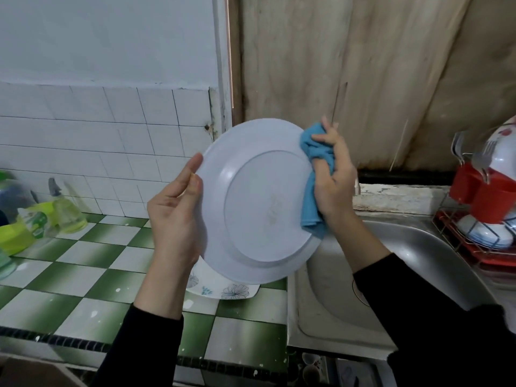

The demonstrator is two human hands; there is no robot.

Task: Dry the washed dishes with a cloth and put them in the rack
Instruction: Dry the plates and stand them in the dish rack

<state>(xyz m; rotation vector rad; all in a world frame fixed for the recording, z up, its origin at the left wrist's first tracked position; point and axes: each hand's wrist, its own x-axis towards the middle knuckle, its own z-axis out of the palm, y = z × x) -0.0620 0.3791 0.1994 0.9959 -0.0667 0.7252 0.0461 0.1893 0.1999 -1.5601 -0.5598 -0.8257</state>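
Pale round plate [259, 202], underside showing, faint mark at centre.

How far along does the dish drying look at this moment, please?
Done: a few dishes sit in the red rack. In hand: the left hand holds the white plate by its rim while the right hand grips the blue cloth against the opposite edge. Left: racking this plate, then the flowered dish on the counter beneath; whether that one is dry cannot be told.
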